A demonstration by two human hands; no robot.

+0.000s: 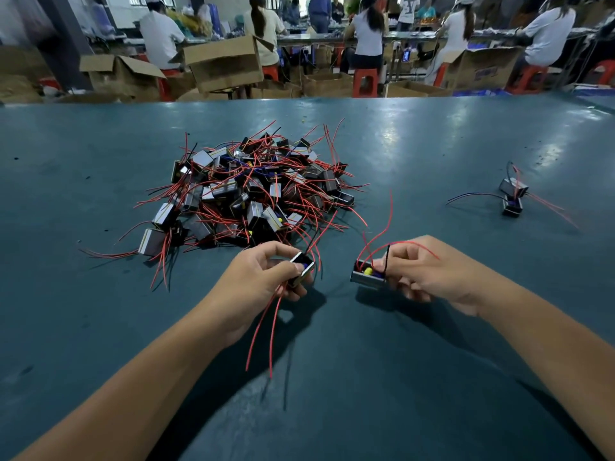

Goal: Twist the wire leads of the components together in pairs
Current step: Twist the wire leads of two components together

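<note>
The left hand [266,277] has its fingers curled around one small component [301,269], and two long red leads [263,331] hang from it toward the near edge of the desk [432,144]. The right hand [429,271] pinches a second component [367,276], with a yellow part on its top, and its red and black leads [382,237] stand up and bend over the fingers. Both pieces are held just above the desk, near each other but apart, in the middle of the near half. The big pile of components [253,191] lies beyond the left hand, and one finished pair [512,196] lies near the right edge. I think the main risk is tangling: the hanging leads of the left piece pass close to the loose wires at the near side of the pile, so a pull may drag other pieces. Also the wrong leads could be joined, because many wires are the same red, and too hard twisting may break a thin lead at its root. I cannot read any brand, label or writing on the components; they are too small.
</note>
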